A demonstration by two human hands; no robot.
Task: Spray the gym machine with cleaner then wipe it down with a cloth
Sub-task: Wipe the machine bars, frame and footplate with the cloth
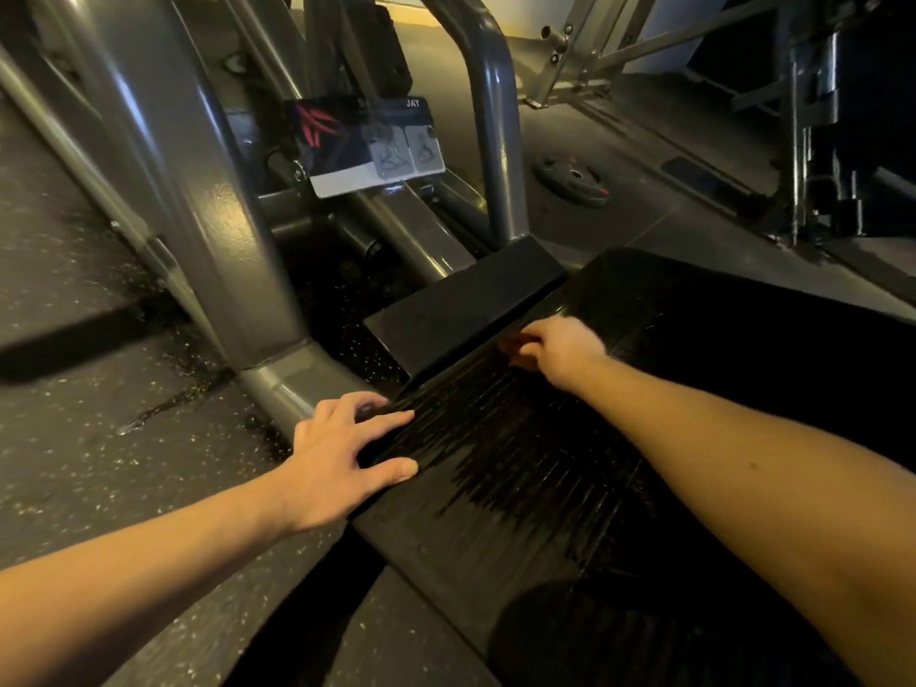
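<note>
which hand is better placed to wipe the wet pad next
Right, likely: the right hand is curled on the wet pad among the streaks; the left hand lies flat at its edge. No cloth shows clearly.

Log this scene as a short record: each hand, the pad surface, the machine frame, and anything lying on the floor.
left hand: fingers spread, resting flat on the pad's left edge
right hand: fingers curled, at the pad's far end; whether it holds anything is unclear
pad: black, ribbed, with shiny wet-looking streaks
frame: grey metal tubing
placard: exercise diagrams, mounted on the frame
weight plate: lying flat on the floor beyond the frame
cloth, spray bottle: not clearly visible
</note>
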